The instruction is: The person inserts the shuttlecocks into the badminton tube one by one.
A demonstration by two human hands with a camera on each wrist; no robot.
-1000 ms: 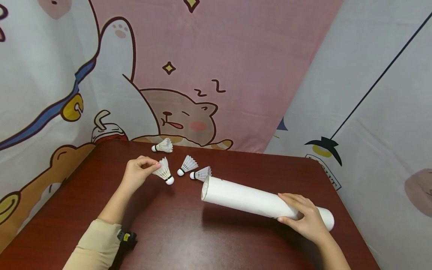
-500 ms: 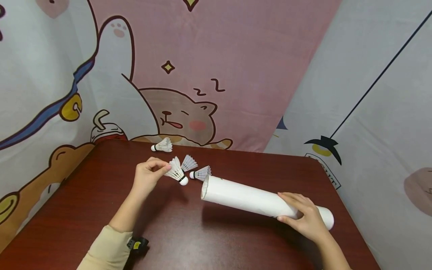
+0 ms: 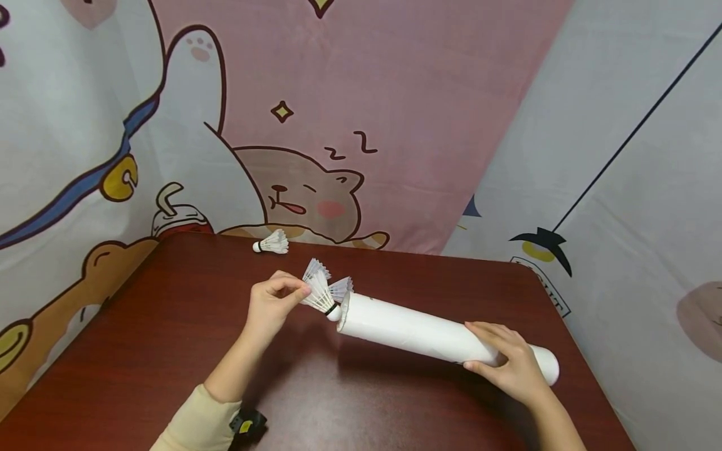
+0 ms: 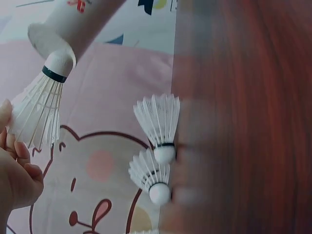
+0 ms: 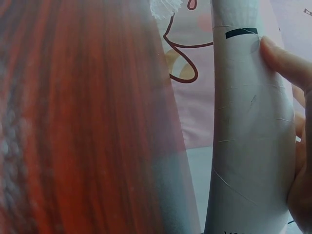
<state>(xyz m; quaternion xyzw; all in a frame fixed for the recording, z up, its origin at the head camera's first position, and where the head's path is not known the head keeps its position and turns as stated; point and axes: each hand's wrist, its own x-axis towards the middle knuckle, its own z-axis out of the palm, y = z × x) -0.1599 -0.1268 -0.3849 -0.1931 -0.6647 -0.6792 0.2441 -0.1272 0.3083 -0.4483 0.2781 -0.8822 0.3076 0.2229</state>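
Our left hand [image 3: 271, 307] pinches a white, dark-banded feather shuttlecock [image 3: 321, 295] by its skirt, its base at the mouth of the white cylindrical tube [image 3: 403, 326] our right hand [image 3: 510, 363] grips. We judge it not yet inserted, with three more white shuttlecocks [image 3: 275, 242] left on the reddish-brown wooden surface [image 3: 417, 407]; we read "Z Z" on the pink-and-white backdrop cloth [image 3: 440, 113], but not the tube's red marking [image 4: 79, 6].

I see room to pass above the table [image 3: 344, 401] before the white tube [image 3: 406, 327], but two shuttlecocks [image 4: 159, 122] crowd just behind it.
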